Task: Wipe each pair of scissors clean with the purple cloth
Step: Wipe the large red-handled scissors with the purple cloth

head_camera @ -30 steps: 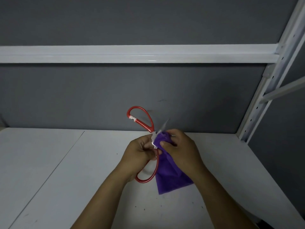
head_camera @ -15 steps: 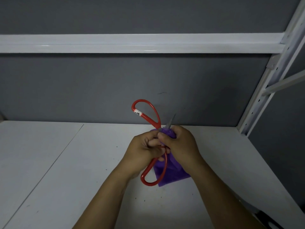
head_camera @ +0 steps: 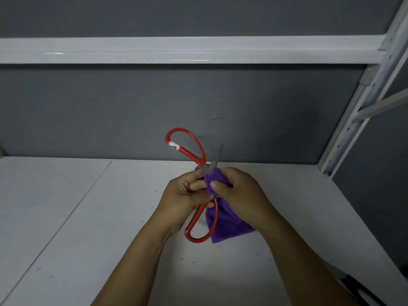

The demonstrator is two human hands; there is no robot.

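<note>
Though blurry, hands [head_camera: 183, 193] [head_camera: 240, 194] seemingly around scissors [head_camera: 187, 154], cloth [head_camera: 225, 226].

Dim, cool, even light puts thin glare streaks on the white rail [head_camera: 189, 50], the scissors blade [head_camera: 217, 156] is motion-blurred, and wide-angle distortion bends lines beyond the desk's [head_camera: 66, 217] right edge.

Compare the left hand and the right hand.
The left hand grips the red-handled scissors near the pivot; the right hand holds the purple cloth bunched round the blades. The left hand's fingers touch the scissors bare; the right hand's thumb presses through cloth. Both hover above the white table.
</note>
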